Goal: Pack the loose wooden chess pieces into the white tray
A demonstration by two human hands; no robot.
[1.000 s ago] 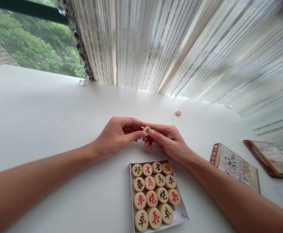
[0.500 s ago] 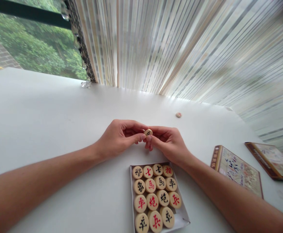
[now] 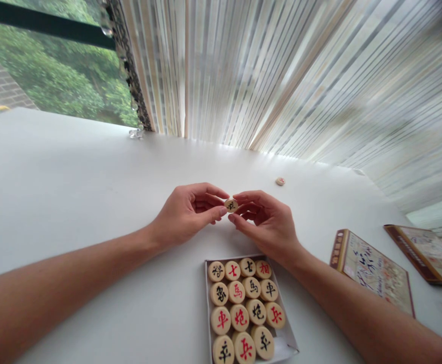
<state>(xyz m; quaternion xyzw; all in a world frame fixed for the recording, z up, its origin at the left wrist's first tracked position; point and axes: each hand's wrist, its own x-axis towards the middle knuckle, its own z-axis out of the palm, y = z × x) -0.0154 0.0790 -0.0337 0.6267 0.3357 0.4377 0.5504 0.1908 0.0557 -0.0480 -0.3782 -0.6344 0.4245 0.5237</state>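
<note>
A round wooden chess piece (image 3: 230,205) with a black character is held between the fingertips of both hands, above the white table (image 3: 73,167). My left hand (image 3: 190,212) pinches it from the left with thumb and forefinger. My right hand (image 3: 268,222) touches it from the right, with the thumb slightly apart. Just below the hands lies a shallow white box (image 3: 290,337) holding several round pieces marked in red and black.
One loose piece (image 3: 280,181) lies further back on the table. Two flat printed box parts (image 3: 372,270) (image 3: 428,253) lie at the right. A striped curtain (image 3: 281,76) hangs behind, with a window (image 3: 46,76) at the left.
The right hand's fingers have loosened and spread a little around the piece. The piece has stayed at about the same spot between the hands.
</note>
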